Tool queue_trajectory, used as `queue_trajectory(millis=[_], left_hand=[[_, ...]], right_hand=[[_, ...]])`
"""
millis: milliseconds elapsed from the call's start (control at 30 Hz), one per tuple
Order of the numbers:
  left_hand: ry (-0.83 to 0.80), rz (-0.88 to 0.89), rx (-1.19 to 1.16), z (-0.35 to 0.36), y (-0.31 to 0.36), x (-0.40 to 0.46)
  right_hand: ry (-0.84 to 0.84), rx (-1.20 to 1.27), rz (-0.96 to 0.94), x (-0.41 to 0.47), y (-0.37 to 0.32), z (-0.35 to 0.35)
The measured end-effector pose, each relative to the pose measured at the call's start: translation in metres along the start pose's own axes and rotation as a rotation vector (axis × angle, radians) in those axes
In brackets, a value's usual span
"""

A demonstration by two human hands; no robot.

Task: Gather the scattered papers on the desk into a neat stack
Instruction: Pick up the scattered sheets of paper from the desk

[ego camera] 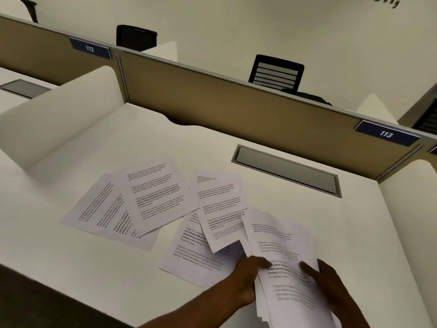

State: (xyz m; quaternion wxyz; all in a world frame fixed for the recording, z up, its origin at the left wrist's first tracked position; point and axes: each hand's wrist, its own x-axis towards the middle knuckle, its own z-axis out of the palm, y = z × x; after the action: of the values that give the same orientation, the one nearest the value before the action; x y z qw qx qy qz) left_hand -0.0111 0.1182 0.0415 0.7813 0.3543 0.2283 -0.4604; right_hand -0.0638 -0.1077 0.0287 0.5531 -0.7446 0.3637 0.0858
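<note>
A bundle of gathered papers [281, 252] with printed text is held at the lower right, blurred and lifted off the white desk [71, 252]. My left hand [246, 278] grips its left edge, thumb on top. My right hand [324, 278] holds its right side, thumb on the top sheet. Several loose printed sheets lie on the desk: two overlapping ones at the left [99, 207] and centre [156, 195], one near the hands [194, 252], and one [220, 204] overlapping it and touching the bundle.
A metal cable flap [286, 170] is set into the desk behind the papers. A tan partition [236, 107] with number plates 112 and 113 closes the back. White side dividers [59, 114] stand left and right. Black chairs [276, 73] stand beyond.
</note>
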Motion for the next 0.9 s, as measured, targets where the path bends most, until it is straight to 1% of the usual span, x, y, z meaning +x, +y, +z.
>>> queue_trajectory(millis=[33,100,167,267,367,433,533,600,667,800,867,900], left_hand=[[-0.056,-0.047,-0.049,0.006,0.0,-0.001],[-0.141,-0.067,-0.103,0.01,0.004,-0.002],[-0.18,-0.077,-0.087,0.013,0.008,-0.004],[-0.12,-0.065,0.036,0.013,0.014,0.001],[0.027,0.008,0.216,0.012,0.016,0.01],[0.067,0.049,0.296,0.009,0.012,0.013],[0.0,0.107,0.4,0.007,-0.001,0.014],[-0.06,0.127,0.504,0.009,-0.008,0.012],[-0.099,0.14,0.555,0.015,-0.01,0.012],[-0.157,0.13,0.525,0.026,0.001,0.014],[-0.22,0.131,0.503,0.031,0.01,0.015],[-0.221,0.148,0.529,0.034,0.015,0.016]], right_hand=[[-0.008,0.011,0.024,-0.004,-0.002,-0.008],[-0.028,0.049,0.086,-0.009,-0.003,-0.014],[-0.062,0.133,0.151,-0.008,0.002,-0.021],[-0.092,0.317,0.236,-0.005,0.012,-0.027],[-0.065,0.431,0.219,-0.014,0.008,-0.027],[-0.049,0.476,0.206,-0.02,0.005,-0.029],[-0.068,0.513,0.222,-0.024,0.006,-0.037],[-0.047,0.556,0.237,-0.028,0.005,-0.045],[-0.042,0.589,0.248,-0.033,0.005,-0.053],[-0.043,0.595,0.16,-0.042,0.0,-0.067],[-0.024,0.534,0.066,-0.043,-0.004,-0.074],[-0.007,0.512,0.018,-0.043,-0.007,-0.077]])
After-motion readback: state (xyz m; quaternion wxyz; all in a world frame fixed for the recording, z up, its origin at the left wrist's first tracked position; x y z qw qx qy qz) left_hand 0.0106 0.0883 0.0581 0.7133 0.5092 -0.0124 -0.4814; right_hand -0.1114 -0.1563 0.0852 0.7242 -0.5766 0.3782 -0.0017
